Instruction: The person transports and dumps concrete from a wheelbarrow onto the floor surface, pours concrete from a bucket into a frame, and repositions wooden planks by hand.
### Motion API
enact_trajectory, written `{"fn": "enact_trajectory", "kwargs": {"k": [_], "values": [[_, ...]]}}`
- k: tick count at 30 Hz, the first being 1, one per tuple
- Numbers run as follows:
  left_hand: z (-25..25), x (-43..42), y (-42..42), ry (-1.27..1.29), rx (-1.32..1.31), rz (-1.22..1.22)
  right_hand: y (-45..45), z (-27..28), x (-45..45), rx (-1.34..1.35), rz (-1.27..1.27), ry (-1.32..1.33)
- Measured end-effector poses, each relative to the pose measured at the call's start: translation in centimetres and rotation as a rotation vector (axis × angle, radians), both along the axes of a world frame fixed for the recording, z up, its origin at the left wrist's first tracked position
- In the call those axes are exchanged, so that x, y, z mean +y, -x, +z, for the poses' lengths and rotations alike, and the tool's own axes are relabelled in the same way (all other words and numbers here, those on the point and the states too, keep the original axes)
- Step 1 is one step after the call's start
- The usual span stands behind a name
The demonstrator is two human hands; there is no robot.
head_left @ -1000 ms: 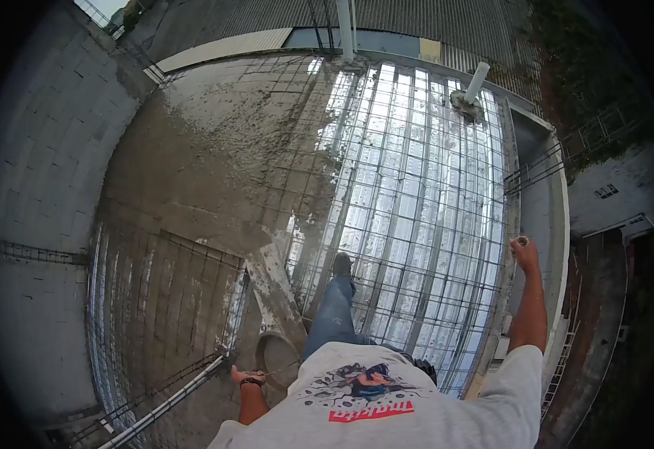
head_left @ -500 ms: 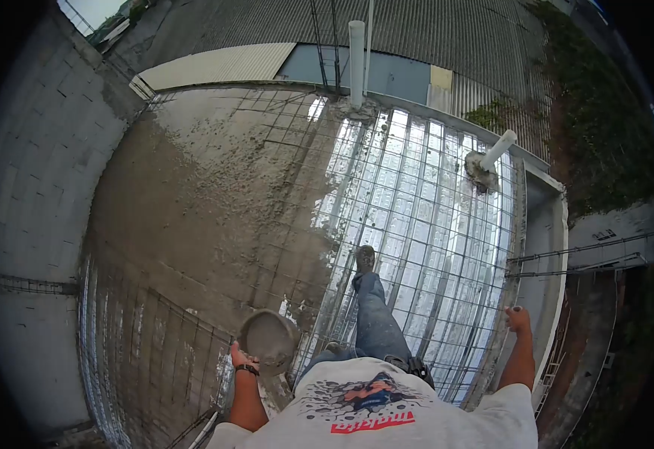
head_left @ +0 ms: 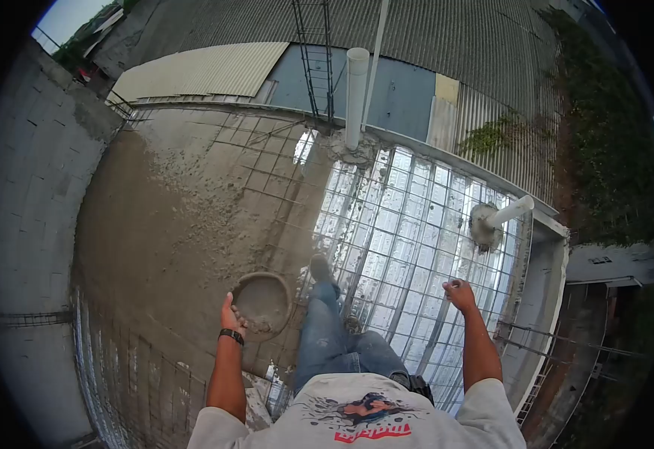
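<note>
My left hand (head_left: 234, 317), with a dark band on the wrist, grips the near left rim of a round bucket (head_left: 288, 307). Grey wet material shows inside the bucket, which is tilted so its mouth faces me. My right hand (head_left: 459, 294) hangs out over the wire mesh (head_left: 409, 247) on the shiny metal decking, its fingers curled; whether they hold anything is too small to tell. One shoe (head_left: 319, 268) of mine is at the border between wet concrete (head_left: 117, 217) and bare decking.
An upright white pipe (head_left: 356, 97) and a leaning pipe (head_left: 512, 212) rise from concrete mounds at the far side. A block wall (head_left: 23, 202) runs along the left. Rebar rods (head_left: 566, 338) stick out past the right edge. Corrugated roofing lies beyond.
The bucket has moved forward with my left hand. My right hand has swung inward over the mesh. My legs have stepped forward, and both pipes appear nearer.
</note>
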State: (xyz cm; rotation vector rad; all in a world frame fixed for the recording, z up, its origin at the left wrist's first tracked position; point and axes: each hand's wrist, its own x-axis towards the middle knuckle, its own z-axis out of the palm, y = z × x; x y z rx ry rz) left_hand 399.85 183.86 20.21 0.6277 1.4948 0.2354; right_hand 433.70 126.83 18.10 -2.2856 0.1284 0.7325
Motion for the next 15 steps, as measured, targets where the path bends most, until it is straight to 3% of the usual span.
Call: {"fn": "enact_trajectory", "kwargs": {"k": [3, 5, 7, 9, 11, 12, 15], "values": [[0.6, 4.4, -15.0, -0.074, 0.111, -0.105, -8.0, -6.1, 13.8, 0.036, 0.077, -0.071], [-1.0, 6.7, -20.8, -0.054, 0.0, -0.245, -10.8, -9.9, 20.2, 0.113, -0.004, -0.094], [-2.9, 7.5, -25.9, -0.078, -0.006, -0.369, -13.3, -10.0, 28.0, 0.291, -0.118, -0.144], [-4.4, 9.0, -30.0, -0.057, -0.057, -0.429, -15.4, -14.5, 33.4, 0.391, -0.078, -0.179], [-5.6, 10.5, -36.5, -0.093, -0.123, -0.524, -17.8, -17.5, 38.9, 0.317, 0.014, -0.114], [-5.2, 11.0, -39.3, -0.134, -0.136, -0.579, -18.8, -24.4, 39.5, 0.194, 0.091, -0.111], [-7.3, 13.0, -45.3, -0.204, -0.133, -0.771, -23.3, -28.7, 46.3, 0.117, -0.006, -0.054]]}}
